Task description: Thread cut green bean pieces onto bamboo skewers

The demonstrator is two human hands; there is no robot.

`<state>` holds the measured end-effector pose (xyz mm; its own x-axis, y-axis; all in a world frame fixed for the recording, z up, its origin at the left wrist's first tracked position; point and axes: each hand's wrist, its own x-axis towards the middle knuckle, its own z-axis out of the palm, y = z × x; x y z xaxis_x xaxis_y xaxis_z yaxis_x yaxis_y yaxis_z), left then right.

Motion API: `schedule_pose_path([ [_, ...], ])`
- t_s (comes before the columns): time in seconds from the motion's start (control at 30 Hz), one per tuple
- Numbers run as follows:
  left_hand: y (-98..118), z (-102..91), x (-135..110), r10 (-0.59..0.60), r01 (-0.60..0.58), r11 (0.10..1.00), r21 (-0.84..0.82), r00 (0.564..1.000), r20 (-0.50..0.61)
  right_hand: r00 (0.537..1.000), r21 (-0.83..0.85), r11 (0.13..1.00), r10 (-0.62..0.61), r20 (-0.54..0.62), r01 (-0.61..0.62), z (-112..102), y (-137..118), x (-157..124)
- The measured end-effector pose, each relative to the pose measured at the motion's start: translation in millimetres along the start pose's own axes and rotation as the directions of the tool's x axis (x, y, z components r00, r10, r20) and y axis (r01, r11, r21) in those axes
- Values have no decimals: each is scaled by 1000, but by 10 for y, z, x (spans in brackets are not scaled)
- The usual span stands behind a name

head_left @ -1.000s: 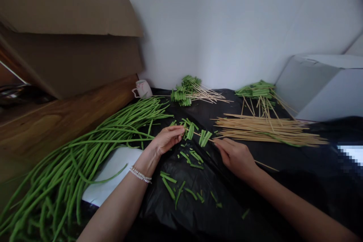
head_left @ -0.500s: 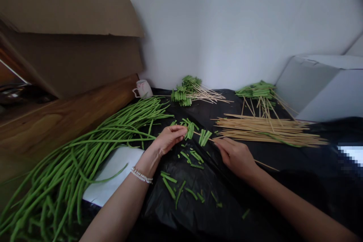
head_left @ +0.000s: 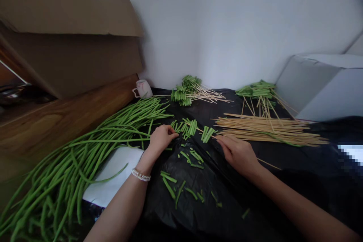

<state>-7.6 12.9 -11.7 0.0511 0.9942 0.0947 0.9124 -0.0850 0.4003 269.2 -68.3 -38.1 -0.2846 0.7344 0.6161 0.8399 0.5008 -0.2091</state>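
My right hand [head_left: 236,154] is closed round a thin bamboo skewer [head_left: 215,136], whose tip end points left. Short cut green bean pieces [head_left: 208,134] are threaded side by side on it, with another group [head_left: 193,127] nearer the tip. My left hand [head_left: 162,137], wearing a beaded bracelet [head_left: 141,175], is left of the skewer. Its fingers are pinched together beside loose cut bean pieces [head_left: 175,126]; whatever is between them is too small to make out. More cut pieces [head_left: 195,155] lie scattered below the hands on black plastic sheeting [head_left: 195,204].
Long green beans [head_left: 93,151] heap at left, partly over a white sheet [head_left: 113,170]. Bare skewers [head_left: 272,130] lie at right. Threaded bean skewers [head_left: 184,90] sit at the back, others [head_left: 259,90] beside a white box [head_left: 317,83]. A mug [head_left: 143,89] and cardboard box [head_left: 76,45] stand left.
My left hand has moved left, off the skewer's tip, to the loose pieces. The skewer in my right hand has shifted slightly right.
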Motion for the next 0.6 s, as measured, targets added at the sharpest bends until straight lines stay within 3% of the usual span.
schedule_pose_path([
  [0.13, 31, 17, -35, 80, -76, 992, 105, 996, -33, 1000, -1, 1000, -6, 20, 6, -8, -11, 4],
  [0.4, -9, 55, 5, 124, -123, 992, -16, 992, 38, 1000, 15, 1000, -20, 13, 20, 3, -13, 7],
  [0.5, -3, 56, 14, 132, -131, 986, -104, 991, 8, 1000, 19, 1000, -19, 3, 19, 2, -14, 7],
  [0.6, 22, 52, 30, 102, -121, 941, -315, 992, -76, 1000, 20, 1000, -14, 0, 14, -1, -18, 8],
])
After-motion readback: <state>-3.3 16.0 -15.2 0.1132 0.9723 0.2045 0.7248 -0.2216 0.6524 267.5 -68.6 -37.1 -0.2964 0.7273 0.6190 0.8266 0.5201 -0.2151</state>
